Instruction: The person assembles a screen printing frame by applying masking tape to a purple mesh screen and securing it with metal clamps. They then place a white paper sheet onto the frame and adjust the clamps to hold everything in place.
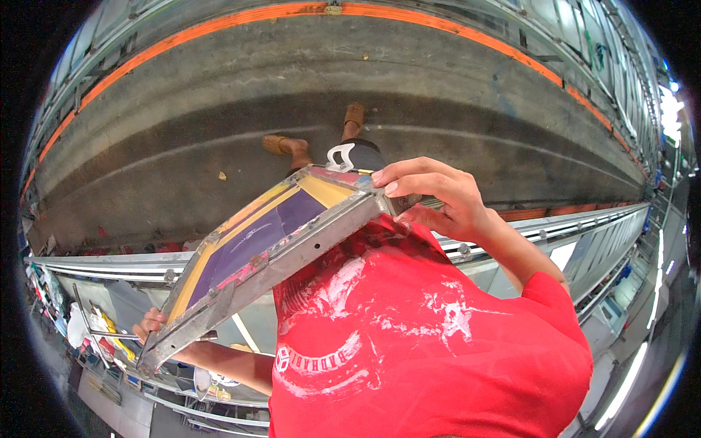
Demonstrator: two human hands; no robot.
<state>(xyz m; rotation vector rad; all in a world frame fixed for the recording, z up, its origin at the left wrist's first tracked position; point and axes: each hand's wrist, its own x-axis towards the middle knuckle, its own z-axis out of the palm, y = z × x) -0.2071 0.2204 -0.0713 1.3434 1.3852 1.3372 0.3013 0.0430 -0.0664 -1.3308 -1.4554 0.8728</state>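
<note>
A screen printing frame with worn metal bars is held tilted in front of my red shirt. Its mesh is dark purple inside a yellow border, and pink and grey smears mark the edges. My right hand grips the upper right corner, fingers over the top and thumb below. At the lower left end, my left hand is closed around the frame's edge, partly hidden behind it. A white looped plastic piece shows just beyond the frame's top edge; what it belongs to is hidden.
A long rail bench runs across close to my body. Beyond the grey concrete floor, an orange strip edges another long rail table. Piled cloths and bottles are at the far left. My sandalled feet stand on the aisle floor.
</note>
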